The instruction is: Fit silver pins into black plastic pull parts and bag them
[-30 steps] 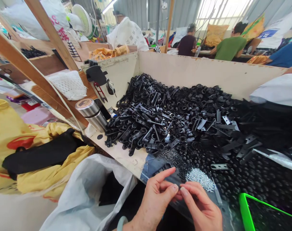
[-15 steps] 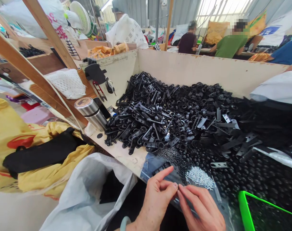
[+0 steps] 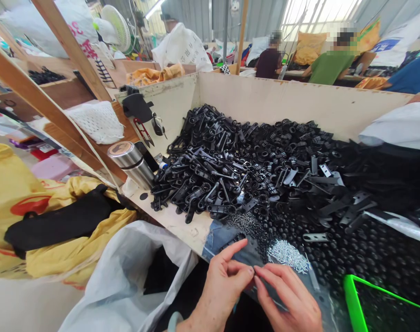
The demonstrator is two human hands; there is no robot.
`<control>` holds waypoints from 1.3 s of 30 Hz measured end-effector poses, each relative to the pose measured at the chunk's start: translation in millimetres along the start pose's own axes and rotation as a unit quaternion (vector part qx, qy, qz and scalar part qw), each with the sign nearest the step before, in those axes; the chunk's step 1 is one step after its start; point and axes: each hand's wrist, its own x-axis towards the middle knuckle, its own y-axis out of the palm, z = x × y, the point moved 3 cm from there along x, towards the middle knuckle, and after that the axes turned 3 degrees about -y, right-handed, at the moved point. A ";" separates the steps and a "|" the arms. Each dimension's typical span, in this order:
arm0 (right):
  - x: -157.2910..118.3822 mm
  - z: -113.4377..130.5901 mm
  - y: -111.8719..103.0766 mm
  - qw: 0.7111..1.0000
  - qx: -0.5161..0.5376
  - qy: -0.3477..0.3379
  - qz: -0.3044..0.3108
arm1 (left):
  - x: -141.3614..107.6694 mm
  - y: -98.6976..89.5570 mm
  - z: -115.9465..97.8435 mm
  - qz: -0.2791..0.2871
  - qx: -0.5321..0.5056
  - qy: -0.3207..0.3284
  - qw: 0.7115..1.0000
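Observation:
My left hand (image 3: 224, 285) is at the bench's front edge, thumb and curled fingers pinched, index finger stretched out. Its fingertips meet those of my right hand (image 3: 288, 294), which is also pinched. Whatever lies between the fingertips is too small and covered to name. Just beyond the hands is a heap of small silvery pins (image 3: 288, 256) on a piece of blue denim (image 3: 218, 233). A pile of tiny dark metal pieces (image 3: 243, 222) sits behind my left index finger. Round black balls (image 3: 337, 258) spread to the right of my right hand.
Black plastic parts (image 3: 203, 180) with ringed ends fill the bench, walled by a pale board (image 3: 282, 99). A steel flask (image 3: 132, 163) stands left, a green-rimmed tray (image 3: 353, 302) lies right. An open white sack (image 3: 127, 272) is at front left. Other people (image 3: 334, 62) sit beyond.
Both hands have shifted very slightly left, still pinched together at the fingertips. Nothing else has visibly moved on the bench.

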 end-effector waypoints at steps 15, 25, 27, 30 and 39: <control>4.7 -1.2 0.3 0.997 0.032 -0.008 0.069 | -3.7 -4.7 1.5 0.001 0.070 0.012 0.997; -1.7 -20.1 8.7 0.994 0.034 -0.011 0.106 | -15.8 -22.9 -16.6 0.020 0.353 0.114 0.928; -1.7 -25.9 9.6 0.994 -0.005 -0.024 0.111 | -13.3 -31.0 -34.9 -0.039 0.413 0.193 0.889; -1.1 -30.3 13.1 0.988 -0.066 -0.056 0.127 | 1.0 -33.9 -56.7 -0.059 0.506 0.284 0.812; -2.2 -28.0 18.5 0.987 -0.080 -0.074 0.121 | 31.4 -19.5 -45.5 0.004 0.582 0.234 0.779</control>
